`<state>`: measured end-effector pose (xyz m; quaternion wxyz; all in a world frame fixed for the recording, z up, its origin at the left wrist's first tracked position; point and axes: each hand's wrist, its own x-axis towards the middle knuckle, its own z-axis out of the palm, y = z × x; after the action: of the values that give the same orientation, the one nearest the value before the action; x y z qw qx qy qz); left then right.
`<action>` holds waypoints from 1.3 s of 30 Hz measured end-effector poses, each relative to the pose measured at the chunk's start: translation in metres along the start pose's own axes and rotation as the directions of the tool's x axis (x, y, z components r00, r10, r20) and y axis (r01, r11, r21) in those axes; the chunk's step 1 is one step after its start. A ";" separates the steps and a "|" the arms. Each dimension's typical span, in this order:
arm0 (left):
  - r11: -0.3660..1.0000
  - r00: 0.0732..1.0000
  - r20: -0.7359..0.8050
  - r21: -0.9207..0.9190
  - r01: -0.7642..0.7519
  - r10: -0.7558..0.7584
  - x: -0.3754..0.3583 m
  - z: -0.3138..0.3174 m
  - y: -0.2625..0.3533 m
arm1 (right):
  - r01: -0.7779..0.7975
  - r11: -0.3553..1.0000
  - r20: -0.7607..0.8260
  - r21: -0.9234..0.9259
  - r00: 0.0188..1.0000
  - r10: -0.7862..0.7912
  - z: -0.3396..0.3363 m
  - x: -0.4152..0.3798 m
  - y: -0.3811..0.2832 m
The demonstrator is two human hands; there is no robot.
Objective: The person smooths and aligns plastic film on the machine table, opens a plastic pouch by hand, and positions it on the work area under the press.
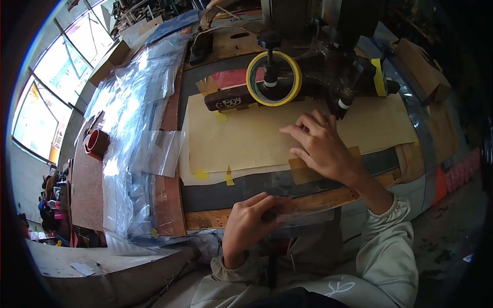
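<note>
My left hand (254,220) is closed on a clear plastic sheet (308,218) at the wooden front edge of the work surface. Above the tan paper sheet (236,143), my right hand (321,146) has its fingers apart and holds nothing that shows. Yellow tape pieces (201,174) stick to the paper's lower left edge. Beneath my right wrist lies a translucent brown piece (303,172). A roll of yellow tape (295,95) hangs round a black knob on the dark machine bar (221,101) behind the paper.
Clear plastic bags (133,118) lie in a pile on the left, beside a dark red tape roll (97,143). Cardboard boxes (421,69) stand at the right. A black machine column (287,20) rises at the back. Part of another person's hand (214,3) shows at the top.
</note>
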<state>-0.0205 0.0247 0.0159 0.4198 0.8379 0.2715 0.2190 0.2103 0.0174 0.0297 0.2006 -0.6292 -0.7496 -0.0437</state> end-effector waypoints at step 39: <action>0.634 0.914 0.207 0.666 -0.393 0.349 0.092 -0.035 -0.003 | 0.059 0.993 0.140 0.099 0.987 -0.072 0.018 0.029 0.022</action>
<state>0.0272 0.1053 0.0457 0.0276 0.9767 0.1431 0.1578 0.2236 0.0547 0.0189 0.1739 -0.5956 -0.7836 0.0306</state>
